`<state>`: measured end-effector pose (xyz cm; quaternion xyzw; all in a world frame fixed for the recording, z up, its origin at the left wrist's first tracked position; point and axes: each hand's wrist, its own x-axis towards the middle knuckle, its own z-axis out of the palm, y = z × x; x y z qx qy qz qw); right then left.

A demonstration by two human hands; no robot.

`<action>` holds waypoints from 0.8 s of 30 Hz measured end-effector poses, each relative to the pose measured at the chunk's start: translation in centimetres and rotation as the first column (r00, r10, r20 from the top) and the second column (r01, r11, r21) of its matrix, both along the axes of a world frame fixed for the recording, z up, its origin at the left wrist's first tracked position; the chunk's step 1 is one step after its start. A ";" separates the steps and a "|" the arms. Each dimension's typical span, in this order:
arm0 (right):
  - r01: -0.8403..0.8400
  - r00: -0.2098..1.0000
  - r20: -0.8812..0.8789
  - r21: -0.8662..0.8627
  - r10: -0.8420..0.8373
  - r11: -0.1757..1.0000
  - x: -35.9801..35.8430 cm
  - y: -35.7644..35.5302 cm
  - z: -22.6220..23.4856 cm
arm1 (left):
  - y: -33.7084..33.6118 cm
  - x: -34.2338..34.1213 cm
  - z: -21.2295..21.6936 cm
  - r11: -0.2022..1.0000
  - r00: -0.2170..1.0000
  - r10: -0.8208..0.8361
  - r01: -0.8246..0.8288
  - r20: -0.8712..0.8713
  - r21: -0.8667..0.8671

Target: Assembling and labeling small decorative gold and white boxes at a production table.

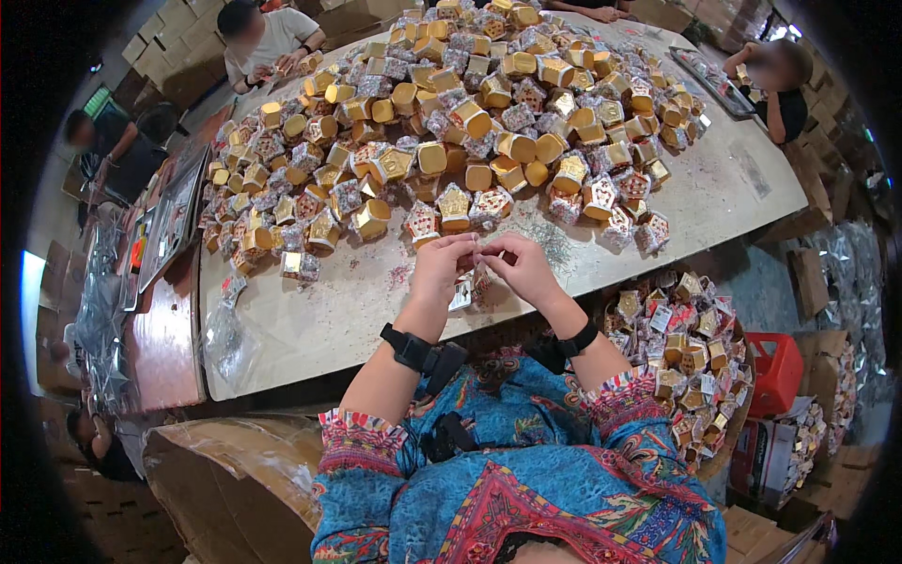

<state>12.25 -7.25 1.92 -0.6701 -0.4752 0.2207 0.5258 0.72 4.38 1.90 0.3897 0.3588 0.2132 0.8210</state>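
My left hand and my right hand meet above the near part of the table, fingertips pinched together. What they pinch is too small to make out. Just below the fingers, between my wrists, a small white tag shows, partly hidden. In front of my hands spreads a large heap of small house-shaped ornaments, gold, white and red, many of them glittery. The nearest ones, such as a white and red ornament, lie just beyond my fingertips. Thin silvery strands are scattered beside my right hand.
The pale table carries the heap; a clear plastic bag lies at its left edge. To my right stands a box full of ornaments, with a red plastic stool beyond. A cardboard box is at lower left. Other people sit around the table.
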 end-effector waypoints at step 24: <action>0.515 0.741 -0.474 -0.054 -0.476 0.856 5.3 -0.7 -3.9 | 0.6 -0.5 0.2 0.984 0.991 -0.105 0.092 -0.081 -0.155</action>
